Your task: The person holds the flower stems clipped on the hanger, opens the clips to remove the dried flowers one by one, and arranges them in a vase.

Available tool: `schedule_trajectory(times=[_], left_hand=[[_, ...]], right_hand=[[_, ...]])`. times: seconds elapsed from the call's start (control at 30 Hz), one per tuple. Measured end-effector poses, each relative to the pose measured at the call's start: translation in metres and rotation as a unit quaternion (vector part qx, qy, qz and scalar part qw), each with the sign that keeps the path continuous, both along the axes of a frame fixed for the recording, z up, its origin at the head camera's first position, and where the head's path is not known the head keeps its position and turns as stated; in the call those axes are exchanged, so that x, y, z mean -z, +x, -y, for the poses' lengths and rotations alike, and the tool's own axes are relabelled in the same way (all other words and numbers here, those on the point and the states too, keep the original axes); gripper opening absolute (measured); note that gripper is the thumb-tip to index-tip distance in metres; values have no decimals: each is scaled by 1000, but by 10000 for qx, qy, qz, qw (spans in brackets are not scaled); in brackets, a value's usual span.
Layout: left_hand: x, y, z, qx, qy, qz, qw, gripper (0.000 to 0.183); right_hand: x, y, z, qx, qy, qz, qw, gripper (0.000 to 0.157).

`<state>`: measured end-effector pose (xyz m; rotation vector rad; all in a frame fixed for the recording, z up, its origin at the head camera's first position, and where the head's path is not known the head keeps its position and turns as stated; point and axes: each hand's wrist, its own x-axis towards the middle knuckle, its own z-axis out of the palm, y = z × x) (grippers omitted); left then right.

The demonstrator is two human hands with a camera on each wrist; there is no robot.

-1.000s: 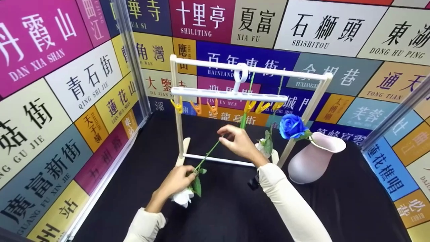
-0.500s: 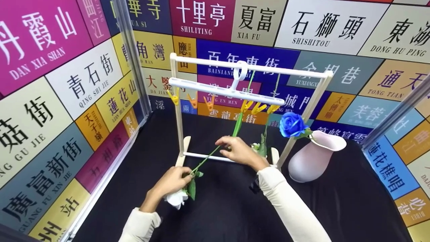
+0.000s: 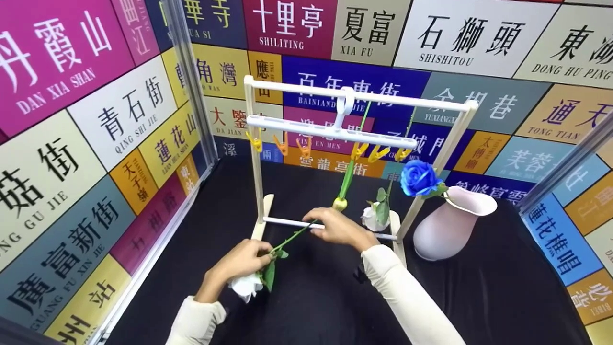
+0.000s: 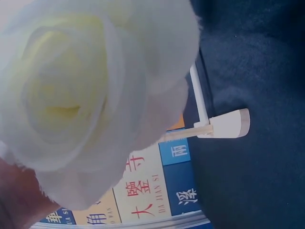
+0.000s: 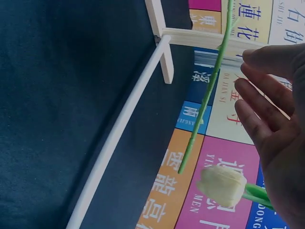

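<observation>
Low on the left in the head view, my left hand [image 3: 242, 262] pinches a white artificial rose [image 3: 246, 286] by its stem, just behind the bloom. The bloom points down toward me, and its green stem [image 3: 293, 237] slants up to the right. In the left wrist view the rose [image 4: 71, 90] fills much of the picture and hides most of the hand. My right hand [image 3: 337, 227] is beside the far end of the stem. In the right wrist view its fingers [image 5: 259, 114] are loosely bent, with a gap between them and the stem [image 5: 209, 90].
A white hanger [image 3: 330, 130] with yellow and orange clips hangs on a rack [image 3: 359, 93]. Its clips hold a pale tulip [image 3: 340, 204], head down, and another white rose [image 3: 375, 216]. On the right, a blue rose [image 3: 419, 178] leans from a pinkish vase [image 3: 445, 230].
My right hand has moved down toward me, lowering from near the clips. The left hand has shifted slightly left with the white rose, and the stem lies flatter. The hanger has swayed a little.
</observation>
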<state>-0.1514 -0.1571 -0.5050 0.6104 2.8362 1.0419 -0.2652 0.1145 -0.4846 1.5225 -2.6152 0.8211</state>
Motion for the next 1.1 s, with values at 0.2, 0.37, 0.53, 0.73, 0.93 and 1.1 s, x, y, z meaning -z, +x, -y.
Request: schedule_trajectory(times=[0.2, 0.37, 0.53, 0.73, 0.93, 1.1], left_hand=[[-1, 0, 3, 177, 11, 79, 9998, 14], [-3, 1, 3, 334, 27, 163, 9993, 13], [-5, 1, 3, 467, 33, 201, 9987, 15], [-6, 0, 3, 608, 29, 238, 9979, 14], [-6, 0, 2, 719, 65, 292, 9970, 15], [-6, -1, 0, 912, 60, 286, 9954, 16]], right_hand=[[6, 1, 1, -99, 79, -3, 9999, 30], [11, 4, 3, -91, 194, 182, 9996, 28], [14, 7, 2, -109, 290, 366, 9988, 24], [16, 9, 0, -103, 322, 552, 9979, 20], [18, 10, -4, -88, 270, 704, 9971, 15], [22, 11, -7, -67, 237, 857, 9960, 11]])
